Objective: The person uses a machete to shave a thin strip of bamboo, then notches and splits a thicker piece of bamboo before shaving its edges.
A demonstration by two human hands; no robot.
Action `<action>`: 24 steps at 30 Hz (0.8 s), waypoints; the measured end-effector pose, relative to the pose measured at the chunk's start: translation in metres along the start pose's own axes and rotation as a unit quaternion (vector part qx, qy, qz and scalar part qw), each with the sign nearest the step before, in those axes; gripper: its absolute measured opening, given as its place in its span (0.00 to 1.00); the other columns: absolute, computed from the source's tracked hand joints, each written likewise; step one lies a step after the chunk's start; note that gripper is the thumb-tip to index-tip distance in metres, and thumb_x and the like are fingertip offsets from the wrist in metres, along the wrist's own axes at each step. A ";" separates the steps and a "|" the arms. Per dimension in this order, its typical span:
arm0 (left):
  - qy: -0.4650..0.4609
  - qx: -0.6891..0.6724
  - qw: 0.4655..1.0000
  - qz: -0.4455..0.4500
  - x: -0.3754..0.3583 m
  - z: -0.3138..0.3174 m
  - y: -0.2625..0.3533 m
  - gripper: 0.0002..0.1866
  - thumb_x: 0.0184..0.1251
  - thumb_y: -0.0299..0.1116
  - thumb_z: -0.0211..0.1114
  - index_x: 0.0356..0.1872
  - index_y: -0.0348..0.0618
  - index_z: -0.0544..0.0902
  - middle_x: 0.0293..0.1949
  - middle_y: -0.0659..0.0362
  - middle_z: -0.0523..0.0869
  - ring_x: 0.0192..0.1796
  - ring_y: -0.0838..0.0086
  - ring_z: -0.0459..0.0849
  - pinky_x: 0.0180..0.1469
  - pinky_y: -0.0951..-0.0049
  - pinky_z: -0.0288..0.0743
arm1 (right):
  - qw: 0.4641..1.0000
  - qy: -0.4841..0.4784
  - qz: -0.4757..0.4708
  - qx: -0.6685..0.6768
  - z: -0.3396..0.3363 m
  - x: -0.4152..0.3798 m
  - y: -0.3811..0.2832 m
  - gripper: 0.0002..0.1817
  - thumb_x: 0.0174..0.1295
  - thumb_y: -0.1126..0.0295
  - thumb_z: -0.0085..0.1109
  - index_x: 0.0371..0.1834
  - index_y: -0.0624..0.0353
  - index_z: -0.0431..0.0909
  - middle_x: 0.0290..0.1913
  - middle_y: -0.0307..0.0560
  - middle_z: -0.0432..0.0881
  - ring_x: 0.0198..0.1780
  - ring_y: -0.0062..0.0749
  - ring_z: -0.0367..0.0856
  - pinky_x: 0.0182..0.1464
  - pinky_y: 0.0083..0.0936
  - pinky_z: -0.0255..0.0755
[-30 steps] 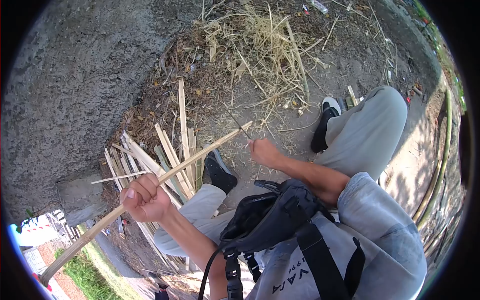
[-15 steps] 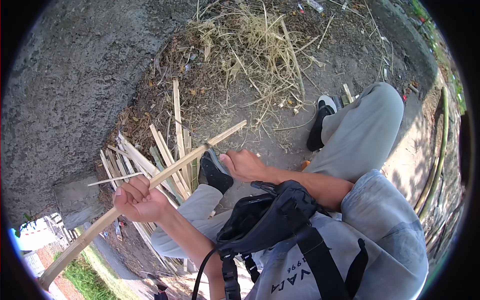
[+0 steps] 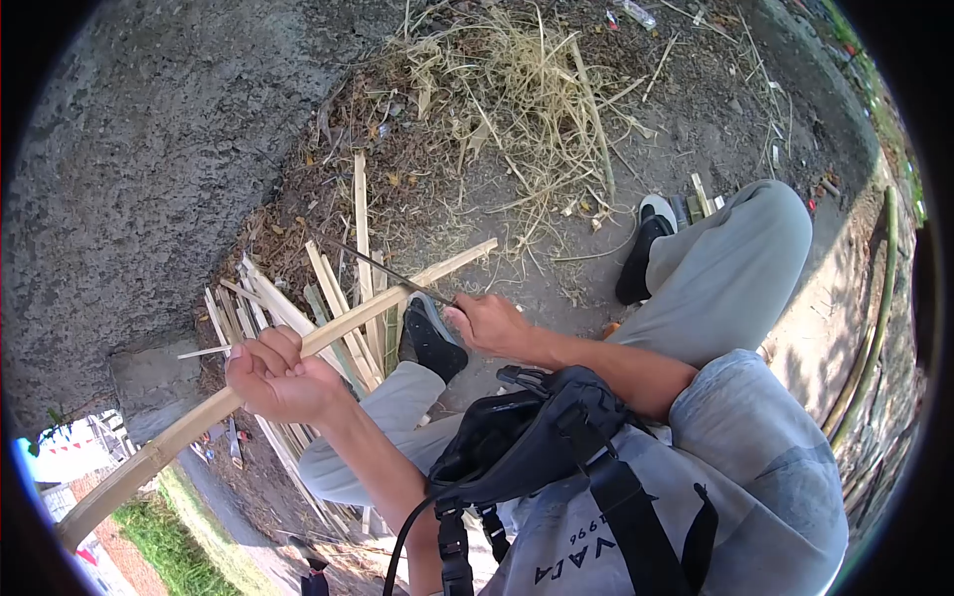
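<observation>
My left hand [image 3: 283,374], palm up, is closed around a long pale bamboo strip [image 3: 373,310]. The strip runs diagonally from the lower left edge to above my shoe [image 3: 432,338]. A thin sliver [image 3: 202,353] shows beside my left fingers. In my right hand [image 3: 492,326] is a knife [image 3: 373,260], its handle mostly hidden by the fingers. Its dark, narrow blade crosses the bamboo strip between my two hands and points up and left.
Cut bamboo strips [image 3: 333,288] lie in a pile beyond my left hand, by a rough concrete slab [image 3: 149,179]. Ahead is a heap of dry shavings [image 3: 537,109]. Long green poles [image 3: 874,318] lie at the right. A black bag [image 3: 537,427] hangs at my chest.
The knife blade, barely visible before, now shows lengthwise across the strip, pointing up and left. Both hands stay closed in nearly the same places. The view has shifted slightly.
</observation>
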State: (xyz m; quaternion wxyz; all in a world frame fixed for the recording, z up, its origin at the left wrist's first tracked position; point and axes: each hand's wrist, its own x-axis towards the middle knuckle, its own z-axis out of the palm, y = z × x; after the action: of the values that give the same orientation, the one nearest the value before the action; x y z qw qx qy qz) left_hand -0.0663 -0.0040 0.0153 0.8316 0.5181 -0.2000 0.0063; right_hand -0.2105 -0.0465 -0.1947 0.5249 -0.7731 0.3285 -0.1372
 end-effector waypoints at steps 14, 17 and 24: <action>0.042 0.026 0.999 0.015 0.000 -0.005 -0.001 0.21 0.64 0.31 0.51 0.15 0.54 0.51 0.14 0.67 0.47 0.15 0.81 0.47 0.20 0.77 0.42 | 0.999 -0.011 0.019 -0.047 -0.004 0.000 0.001 0.27 0.75 0.54 0.39 0.36 0.68 0.78 0.24 0.69 0.80 0.31 0.67 0.82 0.39 0.55 0.77; 0.044 0.036 0.998 0.029 -0.005 -0.006 0.001 0.21 0.65 0.31 0.50 0.15 0.54 0.51 0.13 0.67 0.48 0.14 0.81 0.47 0.21 0.77 0.42 | 0.990 -0.035 0.127 -0.051 0.000 0.010 0.071 0.27 0.75 0.53 0.39 0.36 0.69 0.78 0.24 0.68 0.80 0.32 0.67 0.82 0.40 0.54 0.77; 0.067 0.038 0.997 0.016 0.000 -0.013 0.000 0.20 0.62 0.29 0.51 0.15 0.54 0.52 0.13 0.67 0.48 0.14 0.80 0.48 0.20 0.76 0.44 | 0.998 -0.025 -0.063 -0.010 -0.004 -0.003 -0.004 0.26 0.74 0.53 0.40 0.40 0.68 0.78 0.28 0.70 0.81 0.33 0.66 0.83 0.38 0.55 0.77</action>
State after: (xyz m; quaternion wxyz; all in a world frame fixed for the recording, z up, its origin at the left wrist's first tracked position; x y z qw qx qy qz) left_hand -0.0617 0.0072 0.0107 0.8228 0.5442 -0.1514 0.0620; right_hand -0.2131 -0.0469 -0.1886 0.5157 -0.8005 0.2675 -0.1471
